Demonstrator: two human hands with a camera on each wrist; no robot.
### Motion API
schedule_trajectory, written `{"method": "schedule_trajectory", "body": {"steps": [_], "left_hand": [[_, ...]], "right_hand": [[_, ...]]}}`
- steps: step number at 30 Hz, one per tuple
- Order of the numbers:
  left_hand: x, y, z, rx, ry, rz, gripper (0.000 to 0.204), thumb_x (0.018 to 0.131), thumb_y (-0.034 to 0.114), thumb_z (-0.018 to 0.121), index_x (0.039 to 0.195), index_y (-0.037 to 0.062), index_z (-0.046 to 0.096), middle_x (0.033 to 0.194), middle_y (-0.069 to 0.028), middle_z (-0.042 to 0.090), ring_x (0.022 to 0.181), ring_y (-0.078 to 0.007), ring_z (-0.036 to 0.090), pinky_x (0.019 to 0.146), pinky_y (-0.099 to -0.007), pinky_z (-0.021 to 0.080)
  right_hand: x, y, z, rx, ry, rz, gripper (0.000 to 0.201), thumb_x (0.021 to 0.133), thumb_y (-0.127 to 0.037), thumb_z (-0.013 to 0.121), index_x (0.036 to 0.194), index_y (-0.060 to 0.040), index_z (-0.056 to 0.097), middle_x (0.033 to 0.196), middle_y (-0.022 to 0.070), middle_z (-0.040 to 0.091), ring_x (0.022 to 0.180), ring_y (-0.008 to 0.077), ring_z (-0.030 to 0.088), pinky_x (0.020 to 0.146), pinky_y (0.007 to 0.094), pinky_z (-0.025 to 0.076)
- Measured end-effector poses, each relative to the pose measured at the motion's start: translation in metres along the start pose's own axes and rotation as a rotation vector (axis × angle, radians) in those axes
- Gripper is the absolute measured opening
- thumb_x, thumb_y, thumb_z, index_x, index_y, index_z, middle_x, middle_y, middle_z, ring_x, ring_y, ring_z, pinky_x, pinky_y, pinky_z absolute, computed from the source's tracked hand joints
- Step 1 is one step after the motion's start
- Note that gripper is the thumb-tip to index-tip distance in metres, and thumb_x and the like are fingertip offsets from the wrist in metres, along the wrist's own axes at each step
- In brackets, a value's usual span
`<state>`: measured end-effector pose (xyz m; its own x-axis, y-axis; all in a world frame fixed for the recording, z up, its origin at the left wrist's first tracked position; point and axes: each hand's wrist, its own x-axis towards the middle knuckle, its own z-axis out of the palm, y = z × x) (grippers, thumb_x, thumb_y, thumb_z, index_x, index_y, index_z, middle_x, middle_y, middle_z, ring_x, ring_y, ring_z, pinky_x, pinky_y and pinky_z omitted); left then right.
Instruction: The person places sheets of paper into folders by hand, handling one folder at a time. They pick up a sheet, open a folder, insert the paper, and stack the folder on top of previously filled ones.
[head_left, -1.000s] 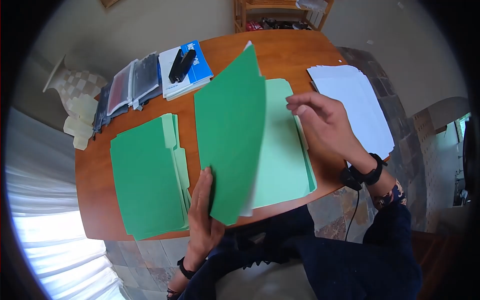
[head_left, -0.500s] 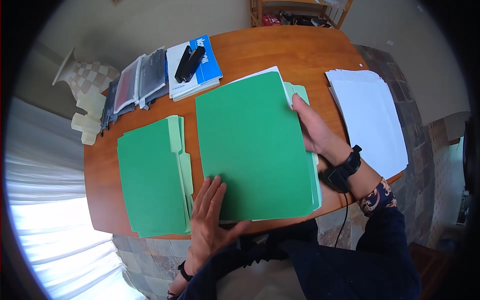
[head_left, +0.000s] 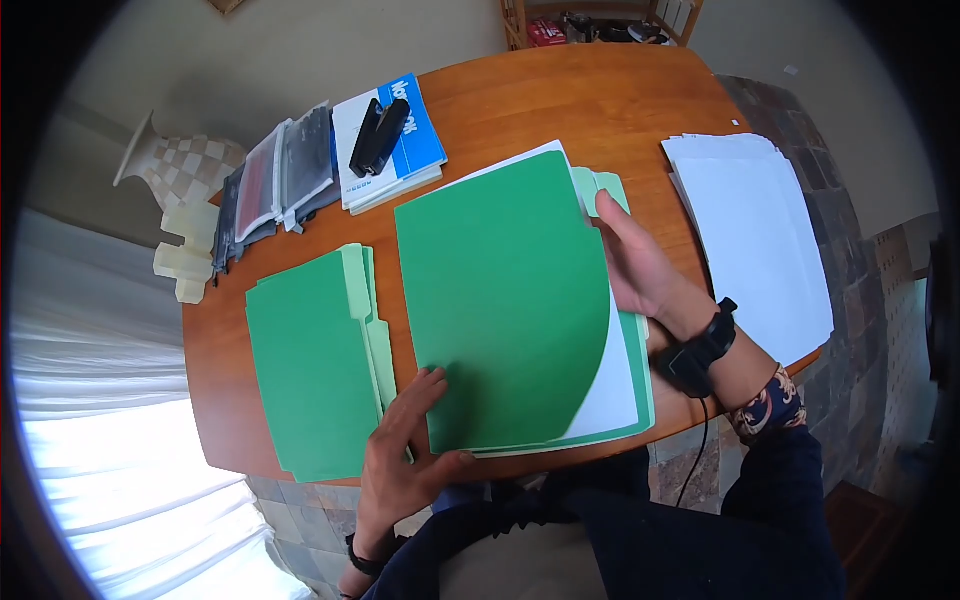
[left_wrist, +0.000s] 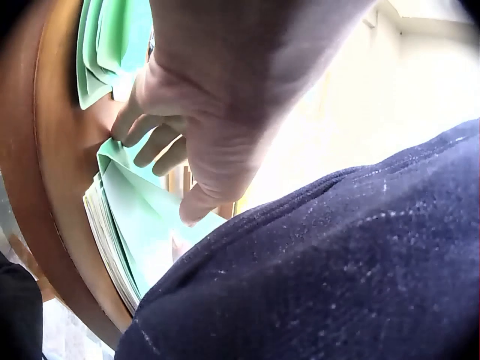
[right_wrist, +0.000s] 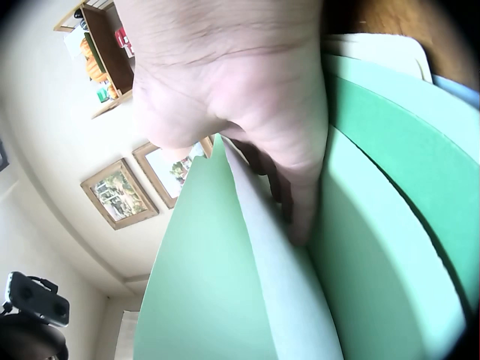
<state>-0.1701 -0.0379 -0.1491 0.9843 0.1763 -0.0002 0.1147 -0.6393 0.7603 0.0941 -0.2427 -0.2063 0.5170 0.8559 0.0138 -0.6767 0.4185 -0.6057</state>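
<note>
Near curtains (head_left: 110, 390), over a wooden table (head_left: 560, 100), left hand (head_left: 395, 465) spreads loosely, right hand (head_left: 645, 270) pinches green folder (head_left: 500, 290).

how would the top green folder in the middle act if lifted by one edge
The green folder would probably flex, as its cover bows at the right. It looks thin, so likely light. White paper under the cover might slip out.

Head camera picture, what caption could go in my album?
Right hand holding a green folder, white paper peeking out, left hand alongside.
</note>
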Motion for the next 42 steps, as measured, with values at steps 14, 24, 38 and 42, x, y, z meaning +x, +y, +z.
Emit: {"method": "schedule_trajectory", "body": {"steps": [14,24,38,42], "left_hand": [[-0.006,-0.015,0.014,0.109,0.139,0.098,0.052,0.086,-0.001,0.061,0.137,-0.0055,0.05,0.137,-0.0253,0.055,0.129,-0.0415,0.052,0.107,-0.0459,0.043],[-0.027,-0.038,-0.046,0.124,0.743,0.072,0.024,0.102,0.015,0.052,0.11,-0.0055,0.061,0.102,-0.0085,0.062,0.095,-0.0157,0.056,0.085,-0.0311,0.044],[-0.073,-0.096,-0.126,0.731,0.225,-0.152,0.067,0.073,-0.015,0.051,0.137,0.0048,0.055,0.139,-0.022,0.054,0.13,-0.0428,0.05,0.108,-0.0466,0.042],[-0.077,-0.09,-0.125,0.75,0.214,-0.199,0.076,0.065,-0.019,0.046,0.136,0.0062,0.055,0.143,-0.0214,0.051,0.134,-0.0403,0.047,0.111,-0.0462,0.04]], "right_hand": [[-0.003,-0.003,-0.006,0.024,0.001,0.12,0.045,0.104,-0.026,0.05,0.137,0.0037,0.044,0.128,0.0171,0.059,0.121,0.0252,0.06,0.105,0.0417,0.049],[-0.008,-0.004,0.004,-0.464,0.341,-0.028,0.033,0.094,-0.006,0.054,0.125,0.0058,0.053,0.113,0.0148,0.066,0.102,0.0215,0.066,0.095,0.0355,0.052],[-0.001,-0.016,0.002,-0.672,0.522,-0.103,0.034,0.087,-0.013,0.059,0.116,0.0034,0.06,0.105,0.0108,0.067,0.094,0.0189,0.064,0.088,0.0332,0.049],[0.001,-0.015,0.01,-0.695,0.539,-0.124,0.034,0.086,-0.013,0.059,0.116,0.0035,0.06,0.104,0.0099,0.067,0.093,0.0184,0.064,0.088,0.0332,0.049]]}}
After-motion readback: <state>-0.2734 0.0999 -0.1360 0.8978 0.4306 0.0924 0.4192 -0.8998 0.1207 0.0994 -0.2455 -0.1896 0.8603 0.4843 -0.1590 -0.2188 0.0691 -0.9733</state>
